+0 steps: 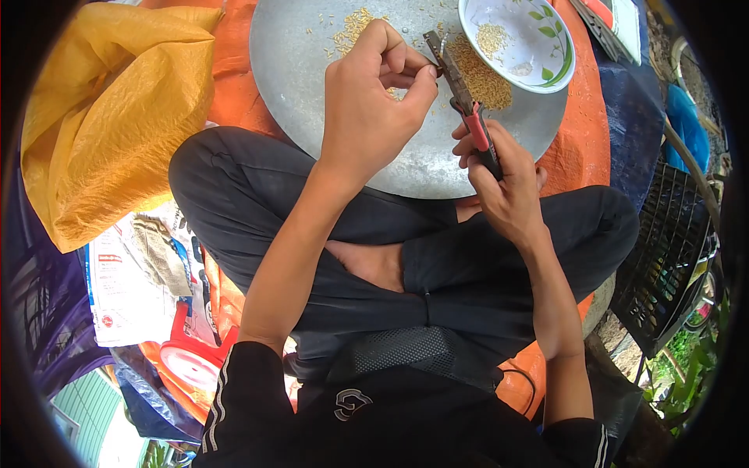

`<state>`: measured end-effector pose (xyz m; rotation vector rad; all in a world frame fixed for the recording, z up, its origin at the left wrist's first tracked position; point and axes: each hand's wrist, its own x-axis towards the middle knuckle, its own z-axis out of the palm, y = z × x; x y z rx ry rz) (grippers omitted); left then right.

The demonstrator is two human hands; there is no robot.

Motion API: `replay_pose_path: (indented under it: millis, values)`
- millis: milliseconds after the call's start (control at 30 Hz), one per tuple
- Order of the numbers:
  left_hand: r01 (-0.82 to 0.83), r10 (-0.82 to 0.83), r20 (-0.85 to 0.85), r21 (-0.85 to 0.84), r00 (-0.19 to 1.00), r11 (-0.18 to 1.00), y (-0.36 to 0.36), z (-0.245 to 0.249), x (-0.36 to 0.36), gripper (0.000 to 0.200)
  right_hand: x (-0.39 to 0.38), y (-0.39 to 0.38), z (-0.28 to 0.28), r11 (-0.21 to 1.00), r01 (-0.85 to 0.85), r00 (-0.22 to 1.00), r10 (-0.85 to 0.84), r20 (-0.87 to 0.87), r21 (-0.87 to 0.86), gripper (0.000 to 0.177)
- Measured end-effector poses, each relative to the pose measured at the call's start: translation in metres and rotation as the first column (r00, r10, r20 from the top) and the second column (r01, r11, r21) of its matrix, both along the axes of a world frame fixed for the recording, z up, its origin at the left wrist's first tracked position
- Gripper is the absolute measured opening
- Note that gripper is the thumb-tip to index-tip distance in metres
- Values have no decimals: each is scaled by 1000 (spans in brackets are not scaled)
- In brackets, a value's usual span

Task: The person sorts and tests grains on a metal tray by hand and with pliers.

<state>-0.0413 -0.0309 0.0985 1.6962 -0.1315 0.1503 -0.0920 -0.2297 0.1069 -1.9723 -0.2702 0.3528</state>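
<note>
My left hand [374, 101] is pinched over the round metal tray [289, 70], close to the jaws of a tool; what lies between its fingertips is too small to make out. Pliers with red and black handles [478, 132] are held in my right hand [507, 175], their jaws pointing up toward my left fingertips. Behind the jaws is a pile of brown grains [488, 86] on the tray. A white bowl with green leaf patterns [538, 47] rests at the tray's upper right, with some pale grains [491, 39] inside. More grains [355, 27] are scattered beyond my left hand.
An orange tarp [581, 125] lies under the tray. A yellow sack [125, 117] is at the left, above a white printed sack [125, 288] and a red plastic object [195, 351]. At the right stands a black plastic crate [663, 249]. My crossed legs are below the tray.
</note>
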Motion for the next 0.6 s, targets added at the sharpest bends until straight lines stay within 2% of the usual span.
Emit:
replay_pose_path:
  millis: [100,167,200,267,400,467,600]
  values:
    - [2,-2,-7,-24,1000,1000,0,0,0,34,0,2,-2,999,13,999,-14,30,30,35]
    - [-5,4,-16,-45,1000,999,0,1,1,34,0,2,-7,995,10,994,-20,109,97,35]
    - [-4,4,-16,-46,1000,999,0,1,1,34,0,2,-4,995,10,994,-21,110,96,35]
    - [-13,13,0,-41,1000,999,1,0,1,34,0,2,4,998,24,1000,-24,-2,51,36]
    - [-19,19,14,-15,1000,1000,0,1,0,34,1,2,1,1000,12,999,-12,37,19,35]
    - [-17,17,28,-2,999,1000,0,1,0,35,1,1,-4,1000,-10,993,7,122,19,34]
    - [-11,11,28,12,1000,1000,1,2,0,35,0,2,-2,1000,-6,995,4,97,15,32]
